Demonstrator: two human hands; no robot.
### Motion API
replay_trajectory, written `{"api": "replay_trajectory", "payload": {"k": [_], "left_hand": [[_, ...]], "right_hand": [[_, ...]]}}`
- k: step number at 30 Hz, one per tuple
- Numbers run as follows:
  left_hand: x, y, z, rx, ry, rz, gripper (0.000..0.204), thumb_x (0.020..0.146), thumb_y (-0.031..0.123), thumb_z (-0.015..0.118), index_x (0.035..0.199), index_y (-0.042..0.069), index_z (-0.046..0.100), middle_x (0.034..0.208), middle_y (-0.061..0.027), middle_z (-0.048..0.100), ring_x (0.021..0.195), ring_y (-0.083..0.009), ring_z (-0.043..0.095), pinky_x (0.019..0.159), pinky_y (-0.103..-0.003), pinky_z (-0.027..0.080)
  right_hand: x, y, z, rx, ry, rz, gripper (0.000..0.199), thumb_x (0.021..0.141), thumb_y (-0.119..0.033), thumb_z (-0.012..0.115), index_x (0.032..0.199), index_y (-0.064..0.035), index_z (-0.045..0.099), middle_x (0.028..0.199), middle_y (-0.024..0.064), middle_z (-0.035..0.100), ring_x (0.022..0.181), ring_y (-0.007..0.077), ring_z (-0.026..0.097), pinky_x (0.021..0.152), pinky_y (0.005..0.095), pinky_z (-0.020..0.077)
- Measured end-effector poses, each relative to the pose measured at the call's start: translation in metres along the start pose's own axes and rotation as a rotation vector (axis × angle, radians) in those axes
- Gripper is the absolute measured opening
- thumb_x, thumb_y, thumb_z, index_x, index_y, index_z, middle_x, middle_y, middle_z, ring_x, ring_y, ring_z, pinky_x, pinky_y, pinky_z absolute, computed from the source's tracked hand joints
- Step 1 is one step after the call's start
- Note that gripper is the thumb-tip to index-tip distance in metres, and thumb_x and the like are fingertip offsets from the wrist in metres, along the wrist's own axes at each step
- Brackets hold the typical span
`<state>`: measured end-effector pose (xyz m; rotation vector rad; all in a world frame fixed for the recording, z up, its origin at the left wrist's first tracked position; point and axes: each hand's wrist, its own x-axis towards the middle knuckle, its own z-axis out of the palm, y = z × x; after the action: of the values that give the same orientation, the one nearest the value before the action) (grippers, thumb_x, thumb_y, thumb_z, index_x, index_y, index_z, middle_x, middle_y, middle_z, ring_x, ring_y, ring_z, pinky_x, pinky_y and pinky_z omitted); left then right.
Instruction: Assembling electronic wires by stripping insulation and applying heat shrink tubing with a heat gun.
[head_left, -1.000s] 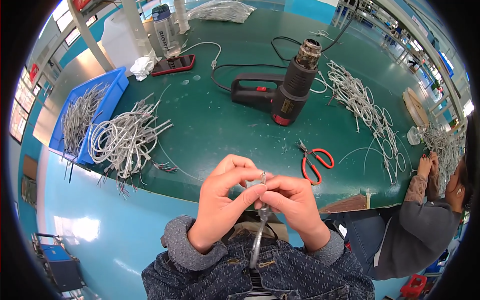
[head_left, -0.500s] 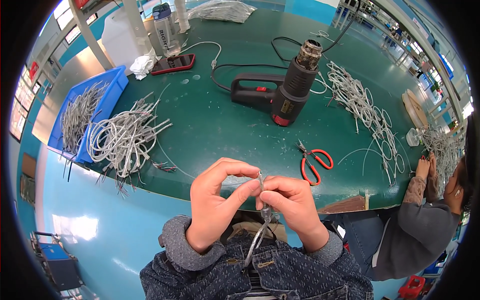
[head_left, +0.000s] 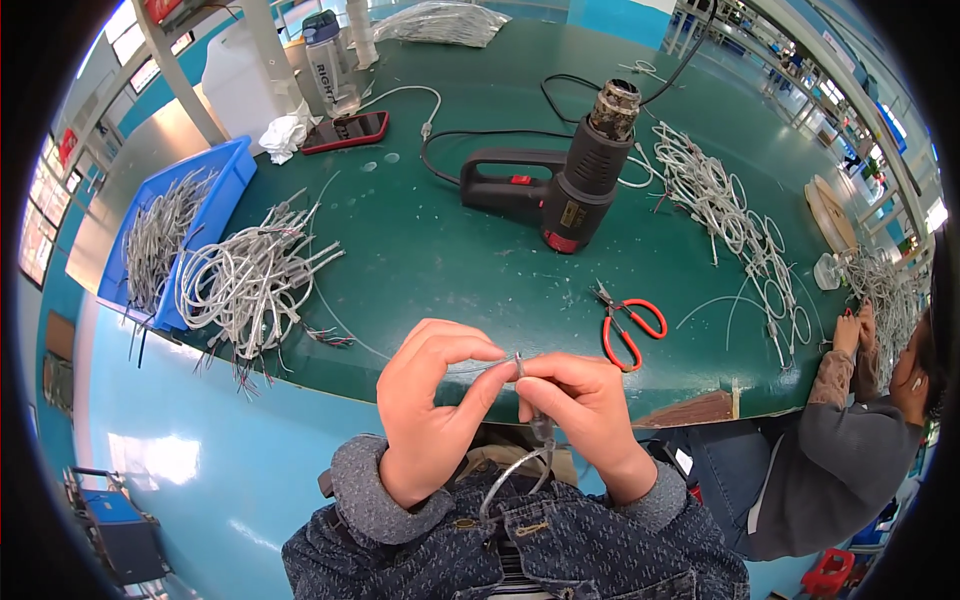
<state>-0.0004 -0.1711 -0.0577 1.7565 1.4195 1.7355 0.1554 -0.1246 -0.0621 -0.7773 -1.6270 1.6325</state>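
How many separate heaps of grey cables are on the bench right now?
4: one in the blue bin, one beside it, one right of the heat gun, one by the co-worker's hands. More may be hidden.

Hands seemingly slightly higher, cable straighter

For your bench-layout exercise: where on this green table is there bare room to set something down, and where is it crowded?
The widest bare patch of the green table lies between the coiled grey cables and the heat gun, reaching toward both hands. A smaller one lies between the heat gun and the red scissors. Crowded: the left edge by the blue bin, and the right side with loose white cables.
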Motion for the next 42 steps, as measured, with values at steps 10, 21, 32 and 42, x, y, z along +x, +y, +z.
{"api": "replay_trajectory", "payload": {"k": [10, 21, 32, 42], "left_hand": [[0.002, 0.0, 0.002, 0.036, -0.039, -0.016, 0.016, 0.069, -0.008, 0.068, 0.082, -0.001, 0.061, 0.078, -0.0093, 0.062, 0.078, -0.0207, 0.058, 0.07, -0.029, 0.045], [0.0, -0.002, 0.001, -0.055, -0.056, -0.101, 0.014, 0.07, -0.008, 0.067, 0.082, -0.002, 0.061, 0.082, -0.0102, 0.062, 0.079, -0.0196, 0.057, 0.071, -0.028, 0.046], [0.004, -0.005, -0.004, -0.014, -0.091, -0.058, 0.015, 0.066, -0.001, 0.072, 0.078, 0.002, 0.064, 0.077, -0.0084, 0.064, 0.075, -0.0224, 0.06, 0.067, -0.031, 0.046], [0.017, -0.014, -0.014, 0.029, -0.237, 0.083, 0.018, 0.063, 0.0, 0.076, 0.074, 0.004, 0.062, 0.073, -0.0039, 0.062, 0.074, -0.0203, 0.057, 0.067, -0.03, 0.045]], "right_hand": [[0.002, 0.003, 0.002, -0.149, 0.095, -0.095, 0.007, 0.081, 0.003, 0.063, 0.076, 0.0018, 0.058, 0.067, 0.0021, 0.057, 0.058, 0.005, 0.055, 0.048, 0.018, 0.0375], [0.002, 0.005, 0.005, -0.171, 0.113, -0.099, 0.009, 0.08, 0.002, 0.065, 0.075, 0.0009, 0.057, 0.067, 0.0016, 0.057, 0.056, 0.004, 0.053, 0.048, 0.0177, 0.0372], [0.002, 0.0, 0.002, -0.007, 0.061, 0.083, 0.011, 0.079, -0.001, 0.066, 0.073, -0.0004, 0.057, 0.066, -0.001, 0.057, 0.055, 0.0017, 0.05, 0.048, 0.0168, 0.0361], [0.002, -0.009, -0.005, -0.164, -0.033, 0.098, 0.009, 0.082, -0.004, 0.064, 0.076, 0.0014, 0.059, 0.06, -0.0032, 0.052, 0.053, 0.0008, 0.045, 0.046, 0.0186, 0.0305]]}}
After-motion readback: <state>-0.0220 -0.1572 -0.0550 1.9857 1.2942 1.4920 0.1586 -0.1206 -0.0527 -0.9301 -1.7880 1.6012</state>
